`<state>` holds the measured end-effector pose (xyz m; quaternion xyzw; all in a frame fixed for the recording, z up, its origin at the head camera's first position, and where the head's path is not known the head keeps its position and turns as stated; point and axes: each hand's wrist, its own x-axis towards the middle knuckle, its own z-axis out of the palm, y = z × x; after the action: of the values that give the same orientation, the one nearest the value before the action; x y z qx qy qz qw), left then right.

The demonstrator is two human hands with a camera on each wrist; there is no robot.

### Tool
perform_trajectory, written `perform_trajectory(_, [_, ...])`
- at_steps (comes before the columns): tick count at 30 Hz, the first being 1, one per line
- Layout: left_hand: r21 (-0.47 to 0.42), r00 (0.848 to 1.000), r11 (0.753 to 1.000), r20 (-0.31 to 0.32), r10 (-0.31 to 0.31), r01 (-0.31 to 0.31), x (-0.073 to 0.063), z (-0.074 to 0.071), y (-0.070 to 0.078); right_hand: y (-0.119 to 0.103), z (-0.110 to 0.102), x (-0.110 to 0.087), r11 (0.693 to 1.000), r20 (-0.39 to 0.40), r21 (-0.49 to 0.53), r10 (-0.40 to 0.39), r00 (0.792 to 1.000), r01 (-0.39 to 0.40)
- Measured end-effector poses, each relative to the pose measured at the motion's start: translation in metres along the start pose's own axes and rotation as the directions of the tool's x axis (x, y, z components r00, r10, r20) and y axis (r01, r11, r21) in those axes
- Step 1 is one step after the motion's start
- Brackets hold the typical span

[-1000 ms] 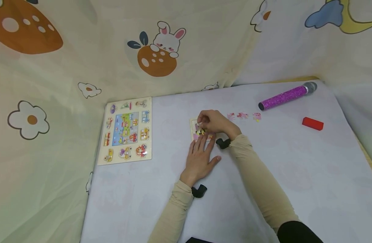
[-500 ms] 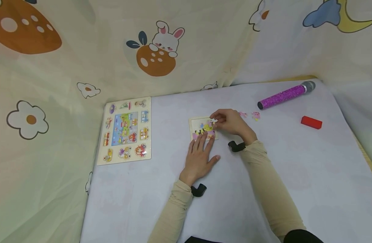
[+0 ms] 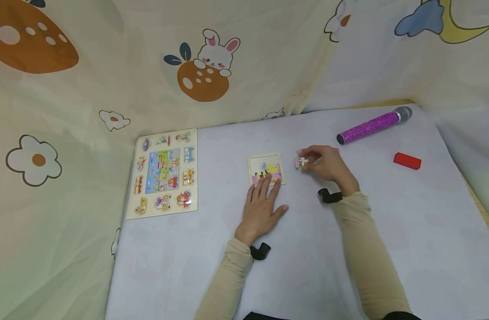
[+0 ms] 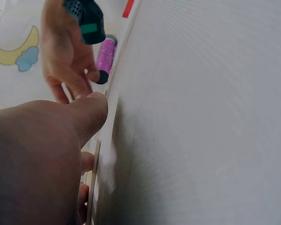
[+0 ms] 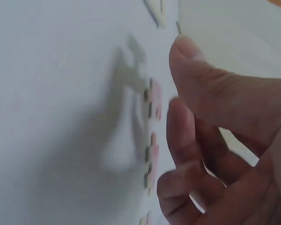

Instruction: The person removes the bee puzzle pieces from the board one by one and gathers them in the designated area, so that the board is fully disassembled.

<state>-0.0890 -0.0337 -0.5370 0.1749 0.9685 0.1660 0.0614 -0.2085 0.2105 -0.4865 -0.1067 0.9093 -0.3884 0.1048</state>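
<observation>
My left hand lies with outstretched fingers on the lower edge of a small square jigsaw puzzle tray. Yellow, black and purple pieces fill the tray's lower part; its upper part is bare. Further right, my right hand pinches a whitish puzzle piece between thumb and fingertips, above the table. In the right wrist view only a thin edge of that piece shows by the thumb tip. Beneath this hand lie loose pink puzzle pieces, partly covered in the head view. The left wrist view shows the tray's edge under the left fingers.
A larger picture board with vehicle shapes lies at the table's left. At the back right lies a glittery purple microphone, with a red block nearer. A patterned curtain hangs behind the table.
My right hand has moved rightward, away from the tray, carrying the whitish puzzle piece over to the loose pink ones. The left hand has stayed on the tray's lower edge.
</observation>
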Motion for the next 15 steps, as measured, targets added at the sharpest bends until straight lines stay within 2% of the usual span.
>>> perform_trajectory(9, [-0.007, 1.0, 1.0, 0.0, -0.002, 0.002, 0.0, 0.001, -0.001, 0.015, -0.003, -0.005, 0.997, -0.011, -0.045, 0.064, 0.998, -0.065])
perform_trajectory(15, [-0.007, 1.0, 1.0, -0.005, 0.001, -0.001, 0.0, 0.002, -0.002, 0.017, -0.001, -0.004, 0.994, -0.018, -0.071, 0.077, 0.997, -0.078])
